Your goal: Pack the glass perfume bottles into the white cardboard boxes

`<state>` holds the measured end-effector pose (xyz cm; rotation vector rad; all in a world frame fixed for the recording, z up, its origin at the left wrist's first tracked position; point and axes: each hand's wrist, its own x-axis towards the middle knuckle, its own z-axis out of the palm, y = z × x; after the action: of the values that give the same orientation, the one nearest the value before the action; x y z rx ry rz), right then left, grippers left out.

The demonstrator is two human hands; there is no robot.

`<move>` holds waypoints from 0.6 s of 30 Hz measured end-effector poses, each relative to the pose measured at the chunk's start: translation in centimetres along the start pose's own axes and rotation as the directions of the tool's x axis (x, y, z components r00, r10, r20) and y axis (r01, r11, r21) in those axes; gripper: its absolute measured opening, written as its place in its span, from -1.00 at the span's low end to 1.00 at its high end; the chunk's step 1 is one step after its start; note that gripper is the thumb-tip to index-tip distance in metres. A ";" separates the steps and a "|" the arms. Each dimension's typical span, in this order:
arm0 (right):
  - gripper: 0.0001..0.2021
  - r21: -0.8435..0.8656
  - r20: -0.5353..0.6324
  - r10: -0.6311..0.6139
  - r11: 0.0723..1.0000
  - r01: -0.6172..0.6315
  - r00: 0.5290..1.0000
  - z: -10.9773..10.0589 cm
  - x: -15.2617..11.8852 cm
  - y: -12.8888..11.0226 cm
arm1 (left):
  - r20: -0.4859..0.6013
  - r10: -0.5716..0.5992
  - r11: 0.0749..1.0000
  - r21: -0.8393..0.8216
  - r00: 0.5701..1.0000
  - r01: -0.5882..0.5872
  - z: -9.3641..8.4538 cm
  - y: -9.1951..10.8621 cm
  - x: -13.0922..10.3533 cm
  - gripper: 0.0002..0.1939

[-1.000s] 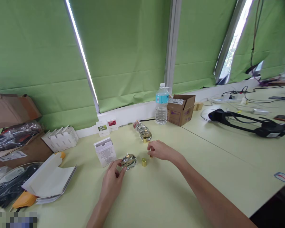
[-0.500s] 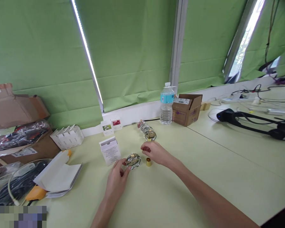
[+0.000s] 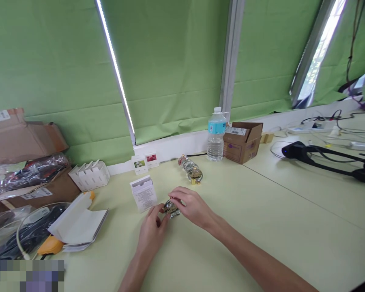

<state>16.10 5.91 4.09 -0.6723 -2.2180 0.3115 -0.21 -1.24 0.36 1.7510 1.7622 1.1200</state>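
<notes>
Counter (image 3: 246,215); right hand (image 3: 190,205), fingertips bunched, cannot tell if anything is pinched; left hand (image 3: 152,228), curled in a grip; white box (image 3: 144,195), standing; glass bottle (image 3: 171,209), held by the left at 1 o'clock from it, right fingertips over its top from 3 o'clock, box at its 10. Both hands near; long axis partly covered.

Left grip (image 3: 153,227) curled, right grip (image 3: 191,205) pinched just beside it, forearms (image 3: 246,251) angled inward

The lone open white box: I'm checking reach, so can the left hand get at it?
Probably yes: the box stands just beyond the left hand with nothing visible between, though that hand holds the glass bottle.
</notes>
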 end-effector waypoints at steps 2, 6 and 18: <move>-0.77 -0.019 -0.009 -0.018 1.000 0.018 1.000 0.2 -0.1 0.2 | -0.002 -0.006 1.000 -0.001 1.000 0.006 0.0 -0.1 0.0 -0.69; -0.76 -0.077 -0.018 -0.030 0.997 0.029 0.999 0.3 -0.2 0.4 | 0.005 0.002 1.000 -0.004 1.000 -0.002 0.1 -0.2 0.0 -0.70; -0.74 -0.132 0.044 0.121 0.985 -0.115 0.992 -0.3 -0.1 -1.4 | 0.024 0.009 1.000 0.002 1.000 -0.009 0.0 0.1 0.1 -0.72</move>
<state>15.84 4.72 4.83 -0.8770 -2.2669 0.2493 -0.16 -1.15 0.45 1.7677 1.7443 1.0967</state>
